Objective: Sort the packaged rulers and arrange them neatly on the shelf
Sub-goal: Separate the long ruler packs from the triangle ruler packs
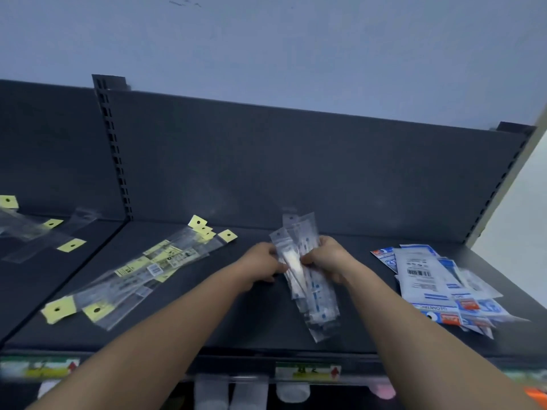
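Note:
A bundle of clear-packaged rulers (313,294) lies lengthwise on the dark shelf (242,327) at the centre. My left hand (262,263) grips the bundle's left edge and my right hand (327,255) grips its right edge, both near the upper end. A loose heap of clear ruler packs with yellow header tags (142,270) lies left of my hands. A pile of white and blue packaged ruler sets (438,285) lies to the right.
More yellow-tagged clear packs (44,235) lie on the neighbouring shelf bay at the far left. A slotted upright (114,149) divides the bays. Price labels (307,372) run along the front edge. A pale wall stands behind.

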A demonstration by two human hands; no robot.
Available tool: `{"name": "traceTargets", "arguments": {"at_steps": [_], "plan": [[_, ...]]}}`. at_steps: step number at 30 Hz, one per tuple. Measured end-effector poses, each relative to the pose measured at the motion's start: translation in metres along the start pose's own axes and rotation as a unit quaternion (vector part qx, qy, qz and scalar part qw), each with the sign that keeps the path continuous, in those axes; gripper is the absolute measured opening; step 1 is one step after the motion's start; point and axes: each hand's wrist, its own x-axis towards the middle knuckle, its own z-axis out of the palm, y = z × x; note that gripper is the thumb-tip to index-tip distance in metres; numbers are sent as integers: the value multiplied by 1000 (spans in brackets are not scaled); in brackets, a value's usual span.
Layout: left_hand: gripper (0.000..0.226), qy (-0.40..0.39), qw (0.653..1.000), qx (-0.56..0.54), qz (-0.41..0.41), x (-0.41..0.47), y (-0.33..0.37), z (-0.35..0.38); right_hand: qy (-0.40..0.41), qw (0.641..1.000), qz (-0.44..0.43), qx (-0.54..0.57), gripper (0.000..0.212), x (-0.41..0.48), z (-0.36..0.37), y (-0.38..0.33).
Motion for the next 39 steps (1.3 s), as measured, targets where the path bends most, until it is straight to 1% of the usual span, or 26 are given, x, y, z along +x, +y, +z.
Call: {"name": "traceTargets", "arguments": {"at_steps": [1,3,5,6,8,10,12,14,17,19,21,24,26,29,33,34,36,39], "plan": [[20,4,1000,2,1,0,2,6,6,1000,-12,-23,17,1,-4,5],[19,14,1000,21,9,-1,5,14,17,996,-30,-80,13,5,-11,14],[19,26,997,68,39,-1,6,19,20,987,-30,-155,25,9,-16,20],[19,31,992,111,57,-3,7,20,17,980,-25,-198,32,10,-18,22],[22,29,969,231,84,-7,8,22,16,964,-20,-265,46,12,-19,24],[25,23,944,316,92,-8,5,24,31,952,-20,-305,56,9,-21,24],[29,21,932,350,88,-9,4,26,48,938,-21,-343,66,6,-21,24],[35,28,929,359,84,-11,3,24,57,928,-39,-365,71,4,-20,22],[49,59,921,379,74,-16,1,10,41,931,-109,-346,63,3,-13,11],[52,87,914,390,68,-24,-4,-7,23,928,-155,-337,59,0,-1,2],[47,119,907,400,50,-38,-9,-29,10,917,-196,-347,58,-5,15,-9],[39,168,888,427,19,-65,-16,-66,-12,893,-255,-370,52,-15,46,-29],[31,201,866,457,-5,-86,-24,-93,-32,879,-291,-376,49,-24,70,-41],[33,228,829,508,-46,-119,-38,-132,-60,854,-343,-386,43,-37,108,-60],[17,247,810,522,-100,-162,-61,-180,-97,825,-389,-399,46,-51,163,-87],[16,253,807,522,-110,-171,-69,-192,-106,817,-397,-405,46,-55,176,-93],[24,267,803,516,-134,-188,-86,-215,-125,804,-408,-414,46,-62,206,-105],[34,281,794,511,-169,-211,-112,-250,-148,794,-417,-417,45,-72,250,-122]]}}
